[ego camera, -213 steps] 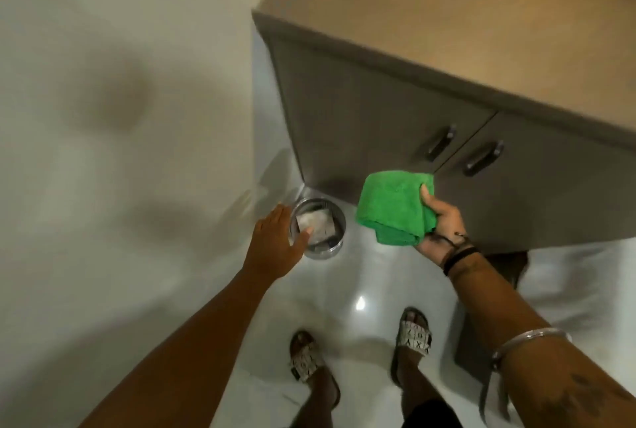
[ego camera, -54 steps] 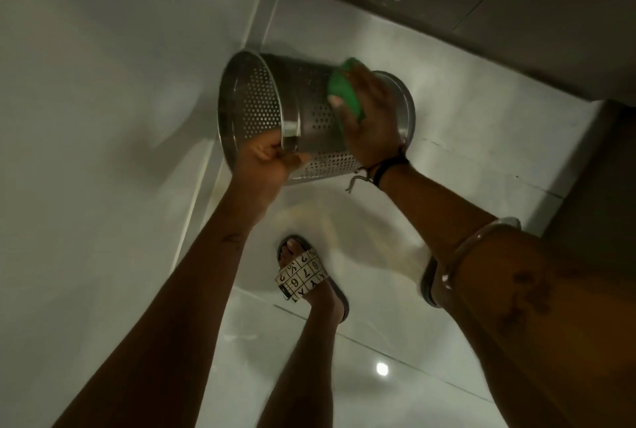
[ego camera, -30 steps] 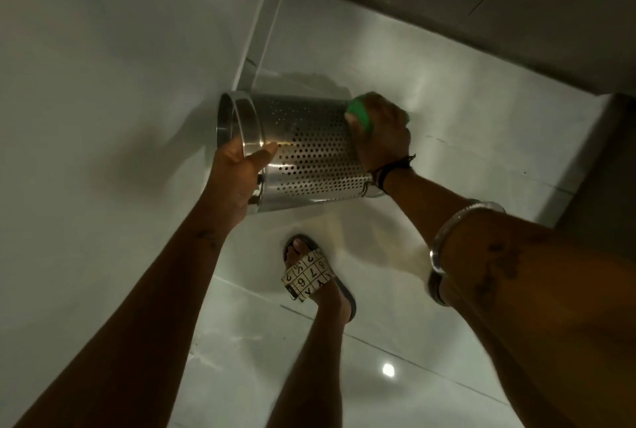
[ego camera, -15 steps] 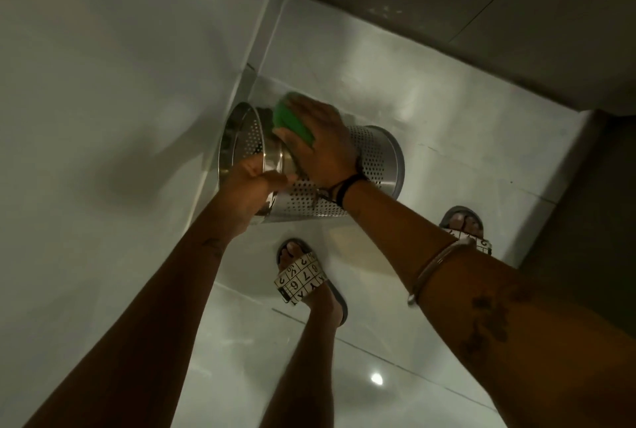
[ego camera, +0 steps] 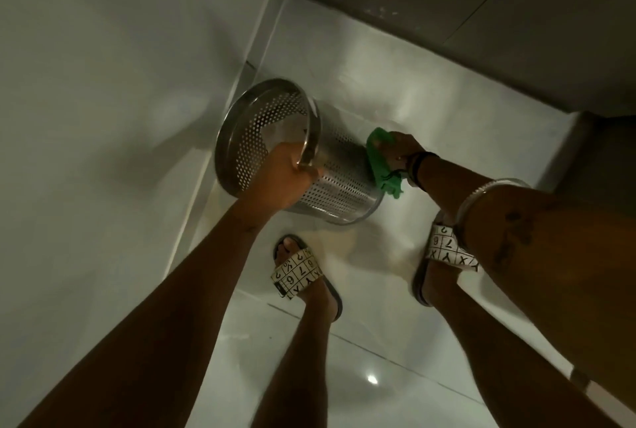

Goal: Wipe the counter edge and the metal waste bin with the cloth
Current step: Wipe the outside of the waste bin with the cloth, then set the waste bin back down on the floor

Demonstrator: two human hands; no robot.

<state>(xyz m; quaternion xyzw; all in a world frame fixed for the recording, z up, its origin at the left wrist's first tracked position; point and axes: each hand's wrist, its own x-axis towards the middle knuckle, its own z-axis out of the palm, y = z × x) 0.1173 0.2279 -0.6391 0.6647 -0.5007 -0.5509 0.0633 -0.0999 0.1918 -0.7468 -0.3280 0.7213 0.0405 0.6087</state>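
Glossy pale floor tiles beneath tilted metal bin, left hand clamping rim, right hand seemingly clutching green cloth

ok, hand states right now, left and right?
Left hand: closed on the metal bin rim.
Right hand: closed on the green cloth, pressed against the bin.

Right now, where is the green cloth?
The green cloth is under the right hand, pressed against the tilted metal bin near its base, centre-right in the head view.

Both hands, left and right, gripping, arms extended.
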